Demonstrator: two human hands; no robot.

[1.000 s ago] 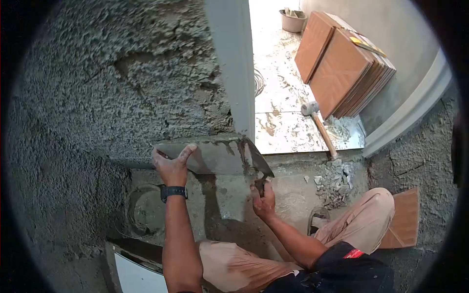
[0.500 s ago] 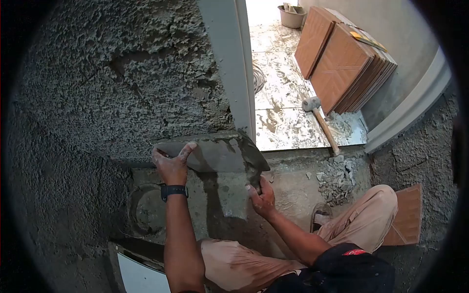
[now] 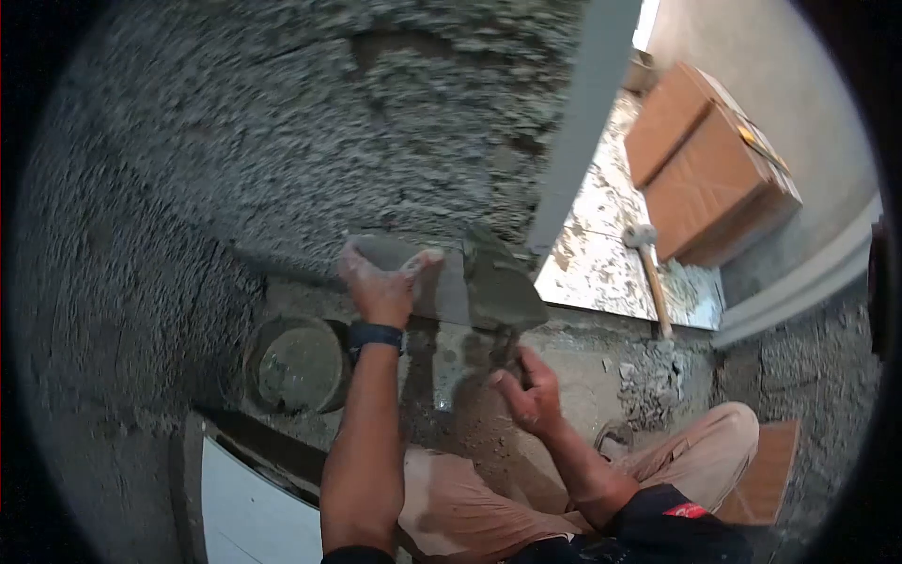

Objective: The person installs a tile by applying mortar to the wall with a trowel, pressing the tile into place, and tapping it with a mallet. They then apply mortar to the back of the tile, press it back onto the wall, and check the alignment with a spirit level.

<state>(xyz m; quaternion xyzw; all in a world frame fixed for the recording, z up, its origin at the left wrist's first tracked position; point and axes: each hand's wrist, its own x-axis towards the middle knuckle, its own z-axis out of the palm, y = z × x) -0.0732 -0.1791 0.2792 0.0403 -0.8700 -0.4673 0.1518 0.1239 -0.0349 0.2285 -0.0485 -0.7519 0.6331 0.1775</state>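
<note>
My left hand [image 3: 381, 282], with a dark watch on its wrist, grips a narrow grey tile [image 3: 442, 291] by its upper edge, thumb and fingers spread along it. That tile lies against the foot of the rough mortar wall [image 3: 310, 141]. In my right hand [image 3: 531, 395] is the handle of a trowel [image 3: 507, 293]. Its wet, mortar-smeared blade overlaps the right end of the tile, close to the door frame. Left of my left wrist stands a round bucket [image 3: 299, 367] with grey matter inside.
Beyond the door frame [image 3: 587, 122], a rubber mallet [image 3: 650, 273] lies on the splattered floor beside stacked brown tiles [image 3: 714, 179]. Rubble [image 3: 648, 385] sits by the threshold. A white panel [image 3: 254, 498] is at lower left, and a brown tile [image 3: 766, 470] leans beyond my knee.
The view has swung, so the scene sits tilted and further right. The trowel blade now shows broadside over the tile's right end. My left hand still grips the tile.
</note>
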